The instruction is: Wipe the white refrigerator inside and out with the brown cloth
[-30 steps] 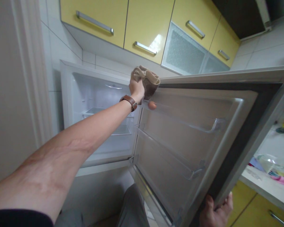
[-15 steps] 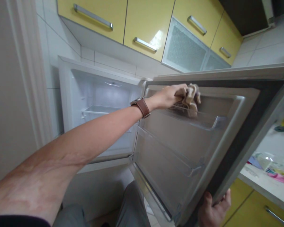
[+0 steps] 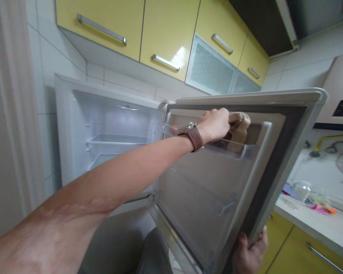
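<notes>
My left hand (image 3: 215, 122), a brown-strapped watch (image 3: 194, 137) on its wrist, is closed on a beige and brown cloth (image 3: 241, 123). The cloth lies in the top clear door shelf (image 3: 247, 152), partly behind the shelf's front wall. Down at the right, my right hand (image 3: 250, 253) is wrapped around the free edge of the open fridge door (image 3: 194, 163), its thumb on the inner side. A lower clear door shelf (image 3: 227, 209) sits below on the same door.
The lit fridge compartment (image 3: 117, 121) with glass shelves stands open at left. Yellow wall cabinets (image 3: 165, 34) hang above. To the right, a white counter (image 3: 317, 224) carries a clear container (image 3: 301, 188) and colourful items. My knee (image 3: 154, 253) is below the door.
My left hand, still holding the cloth, has moved lower against the top door shelf. The view has shifted right, showing more of the counter wall. My right hand keeps its hold on the door.
</notes>
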The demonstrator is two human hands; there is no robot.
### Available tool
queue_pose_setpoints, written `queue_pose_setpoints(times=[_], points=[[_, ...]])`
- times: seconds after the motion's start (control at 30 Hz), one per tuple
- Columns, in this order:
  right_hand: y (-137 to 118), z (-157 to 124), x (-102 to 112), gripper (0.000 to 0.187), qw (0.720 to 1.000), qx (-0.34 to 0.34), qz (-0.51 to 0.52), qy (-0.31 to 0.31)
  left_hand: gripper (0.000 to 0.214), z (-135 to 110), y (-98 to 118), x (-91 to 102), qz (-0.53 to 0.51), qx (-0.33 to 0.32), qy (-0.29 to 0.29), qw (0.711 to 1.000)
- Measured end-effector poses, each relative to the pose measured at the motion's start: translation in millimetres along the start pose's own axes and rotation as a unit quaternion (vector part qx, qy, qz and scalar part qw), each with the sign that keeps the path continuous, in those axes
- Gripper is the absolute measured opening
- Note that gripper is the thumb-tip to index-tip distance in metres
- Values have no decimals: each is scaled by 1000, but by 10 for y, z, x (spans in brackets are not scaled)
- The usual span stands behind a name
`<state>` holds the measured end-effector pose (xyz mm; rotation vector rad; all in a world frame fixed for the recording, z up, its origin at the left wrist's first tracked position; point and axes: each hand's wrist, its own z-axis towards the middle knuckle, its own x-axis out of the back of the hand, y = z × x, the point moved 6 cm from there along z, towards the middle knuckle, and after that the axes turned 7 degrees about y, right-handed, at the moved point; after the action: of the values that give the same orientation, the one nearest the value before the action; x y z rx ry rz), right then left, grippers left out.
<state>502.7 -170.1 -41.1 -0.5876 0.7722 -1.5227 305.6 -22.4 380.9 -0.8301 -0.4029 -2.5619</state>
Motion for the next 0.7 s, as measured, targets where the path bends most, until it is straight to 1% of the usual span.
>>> queue_pose_setpoints(times=[0.07,0.1,0.17,0.23,0.33,0.37,0.4,0.43,0.47,0.53,0.6,0.63,0.7], points=[[0,25,-12,108,1000,-2,2,-3,35,-44,279,-11,-20,-67,-23,997],[6,40,-21,108,1000,-1,5,-6,35,-61,368,-11,-27,-97,-33,994],[26,71,-38,108,1000,4,14,-10,35,-82,421,-10,-36,-142,-53,988],[46,97,-58,108,1000,12,25,-12,36,-92,340,-22,-44,-166,-81,982],[80,111,-80,110,1000,9,18,-11,34,-72,125,-42,-82,-172,-122,974],[89,107,-85,111,1000,5,10,-11,32,-47,56,-31,-116,-166,-123,971],[98,102,-86,110,1000,1,3,-10,28,-5,-16,0,-163,-155,-111,968],[106,95,-83,110,1000,-2,-2,-9,24,53,-102,53,-217,-135,-83,963],[114,89,-81,109,1000,-5,-4,-9,19,123,-216,129,-271,-105,-38,956],[128,82,-73,109,1000,-8,-5,-8,14,257,-559,331,-354,-16,85,931],[136,84,-71,109,1000,-11,-9,-9,10,319,-1027,559,-392,89,212,891],[132,87,-73,109,1000,-10,-9,-11,8,316,-1285,668,-400,137,265,867],[112,92,-76,109,1000,-7,-6,-12,10,257,-1806,848,-391,222,336,827]])
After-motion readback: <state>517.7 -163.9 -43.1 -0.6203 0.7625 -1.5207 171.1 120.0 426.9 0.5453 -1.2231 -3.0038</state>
